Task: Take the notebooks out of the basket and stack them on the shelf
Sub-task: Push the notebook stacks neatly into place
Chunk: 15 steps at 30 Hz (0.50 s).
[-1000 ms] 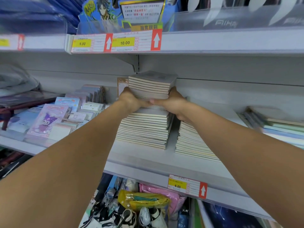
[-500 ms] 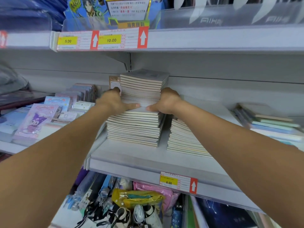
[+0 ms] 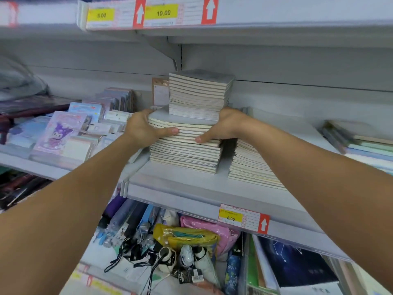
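Note:
A tall stack of cream-edged notebooks [image 3: 185,155] stands on the grey shelf [image 3: 191,188]. A smaller stack of grey-covered notebooks [image 3: 197,96] sits on top of it. My left hand [image 3: 141,128] grips the left side of the big stack's upper notebooks, thumb across the front edge. My right hand [image 3: 223,126] grips the right side the same way. The upper notebooks sit slightly askew over the lower ones. No basket is in view.
A second, lower notebook stack [image 3: 251,165] lies just right of my right hand. Character stationery packs [image 3: 59,133] fill the shelf to the left, and coloured notebooks [image 3: 361,143] lie far right. Umbrellas and pouches [image 3: 187,239] lie on the shelf below. Another shelf edge [image 3: 276,15] hangs overhead.
Both hands have slid from the base of the small top stack down onto the upper notebooks of the big stack. The view has shifted so the shelf sits further right.

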### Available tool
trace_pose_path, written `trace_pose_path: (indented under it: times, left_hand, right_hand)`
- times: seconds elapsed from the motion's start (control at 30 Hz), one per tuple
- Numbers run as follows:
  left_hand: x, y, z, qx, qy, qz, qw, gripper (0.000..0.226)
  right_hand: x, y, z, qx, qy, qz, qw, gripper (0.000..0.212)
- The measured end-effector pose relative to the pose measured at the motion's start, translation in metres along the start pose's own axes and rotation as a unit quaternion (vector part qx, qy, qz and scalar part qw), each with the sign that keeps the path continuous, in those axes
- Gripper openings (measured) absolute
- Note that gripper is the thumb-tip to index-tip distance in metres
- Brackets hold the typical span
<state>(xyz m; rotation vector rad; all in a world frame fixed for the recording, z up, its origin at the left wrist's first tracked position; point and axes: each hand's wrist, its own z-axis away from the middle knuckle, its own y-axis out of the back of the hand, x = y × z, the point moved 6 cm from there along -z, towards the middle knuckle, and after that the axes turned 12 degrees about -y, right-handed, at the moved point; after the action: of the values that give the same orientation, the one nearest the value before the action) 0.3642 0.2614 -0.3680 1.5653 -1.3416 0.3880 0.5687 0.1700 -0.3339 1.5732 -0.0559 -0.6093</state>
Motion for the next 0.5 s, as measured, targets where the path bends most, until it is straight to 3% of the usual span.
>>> trace_pose_path:
  times: [0.1,0.2,0.33,0.4,0.5]
  left_hand:
    - [-0.011,-0.007,0.017,-0.02,0.004,0.071,0.997,0.05]
    - [-0.024,-0.01,0.019,0.016,-0.009,0.073,0.997,0.037]
    - [-0.029,-0.011,0.019,0.05,-0.025,0.042,0.998,0.04]
    - [-0.03,-0.01,0.021,0.061,-0.023,0.05,0.997,0.046]
    - [-0.028,-0.016,0.029,0.042,-0.007,0.065,0.997,0.052]
  right_hand:
    - [-0.004,-0.002,0.007,-0.03,0.002,0.066,0.997,0.091]
    - [0.0,-0.006,0.003,-0.037,-0.008,0.042,0.998,0.098]
    - [0.01,-0.007,-0.002,-0.023,-0.011,-0.061,0.998,0.067]
    - [0.01,-0.005,0.006,-0.022,-0.016,-0.086,0.996,0.063]
    - [0.001,-0.004,0.032,0.037,-0.013,0.025,0.999,0.05]
